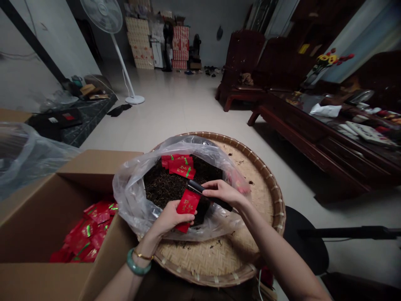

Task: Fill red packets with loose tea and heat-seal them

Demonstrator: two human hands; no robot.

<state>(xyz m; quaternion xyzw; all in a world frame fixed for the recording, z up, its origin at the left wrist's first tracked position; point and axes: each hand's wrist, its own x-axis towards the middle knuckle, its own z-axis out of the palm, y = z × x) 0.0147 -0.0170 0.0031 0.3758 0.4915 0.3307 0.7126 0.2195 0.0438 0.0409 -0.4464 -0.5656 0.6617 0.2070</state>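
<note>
My left hand (171,216) grips a small red packet (189,202) with gold lettering, thumb across its front. My right hand (223,193) is closed around a slim black handheld bag sealer (196,187), whose front end lies across the packet's upper edge. Whether its jaws are pressed together cannot be made out. Beneath both hands is a clear plastic bag (130,184) of dark dried tea leaves (161,188). Several red packets (182,169) with green marks rest on the leaves. The bag sits on a round woven bamboo tray (266,184), with stray leaves scattered over the weave.
At the left, an open cardboard box (40,282) contains many red packets (90,234). A black round base with a pole (344,232) stands right of the tray. Further off are a white fan (122,62), a dark wooden table (300,138) and stacked cartons (181,46).
</note>
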